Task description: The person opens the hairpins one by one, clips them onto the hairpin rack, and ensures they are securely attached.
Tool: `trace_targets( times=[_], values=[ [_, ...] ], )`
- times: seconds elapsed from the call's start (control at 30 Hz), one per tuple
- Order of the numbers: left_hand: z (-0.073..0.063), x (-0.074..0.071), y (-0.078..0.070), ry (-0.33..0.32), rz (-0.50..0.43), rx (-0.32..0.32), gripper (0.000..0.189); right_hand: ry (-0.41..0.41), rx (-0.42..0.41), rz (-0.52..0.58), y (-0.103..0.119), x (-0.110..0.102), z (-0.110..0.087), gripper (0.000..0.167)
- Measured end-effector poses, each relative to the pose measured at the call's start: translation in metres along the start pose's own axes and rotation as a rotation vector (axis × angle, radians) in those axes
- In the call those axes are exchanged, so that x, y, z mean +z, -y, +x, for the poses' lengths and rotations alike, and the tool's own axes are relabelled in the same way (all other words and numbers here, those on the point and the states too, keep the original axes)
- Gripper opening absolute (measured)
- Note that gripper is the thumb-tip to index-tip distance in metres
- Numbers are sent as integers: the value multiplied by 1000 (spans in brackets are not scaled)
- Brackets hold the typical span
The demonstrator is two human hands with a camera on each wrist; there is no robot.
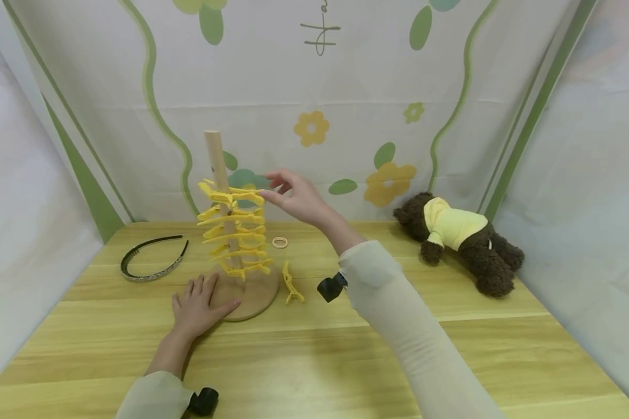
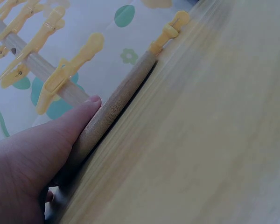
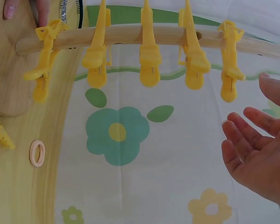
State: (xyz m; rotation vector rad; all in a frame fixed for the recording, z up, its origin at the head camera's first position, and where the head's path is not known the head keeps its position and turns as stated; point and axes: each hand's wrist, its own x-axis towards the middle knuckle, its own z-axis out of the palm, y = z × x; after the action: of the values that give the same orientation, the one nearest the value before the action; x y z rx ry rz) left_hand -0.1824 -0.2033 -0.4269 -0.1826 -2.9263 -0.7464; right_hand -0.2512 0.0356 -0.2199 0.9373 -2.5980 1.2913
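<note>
A wooden post (image 1: 217,160) stands upright on a round wooden base (image 1: 257,294). Several yellow plastic clips (image 3: 149,60) are clamped along it at different heights, sticking out sideways. My left hand (image 1: 196,308) rests at the base's left edge, its fingers spread and its thumb (image 2: 91,105) lying on the base. Up beside the top clip (image 3: 229,60) is my right hand (image 1: 299,201), fingers loosely bent and holding nothing. A small gap shows between its thumb and that clip in the right wrist view. One more yellow clip (image 1: 290,283) lies on the table, just right of the base.
A dark, glittery headband (image 1: 149,276) lies left of the stand. Behind the loose clip is a small pale ring (image 1: 280,242). A brown teddy bear in a yellow top (image 1: 458,224) lies at the table's right. Printed fabric (image 1: 367,75) hangs behind the table.
</note>
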Motion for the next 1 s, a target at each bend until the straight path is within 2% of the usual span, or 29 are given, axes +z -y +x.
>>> trace_targets(
  times=[0.17,0.3,0.67,1.0],
  values=[
    [0,0,0,3,1,-5,90,-33,-38,-7,-17,-2,-16,40],
    [-1,0,0,0,-4,-4,89,-40,-12,5,-36,5,-33,39],
    [1,1,3,-2,0,-5,90,-18,156,93,-89,53,-73,43],
    [0,1,1,-5,3,-9,91,77,219,-19,-114,92,-101,50]
  ],
)
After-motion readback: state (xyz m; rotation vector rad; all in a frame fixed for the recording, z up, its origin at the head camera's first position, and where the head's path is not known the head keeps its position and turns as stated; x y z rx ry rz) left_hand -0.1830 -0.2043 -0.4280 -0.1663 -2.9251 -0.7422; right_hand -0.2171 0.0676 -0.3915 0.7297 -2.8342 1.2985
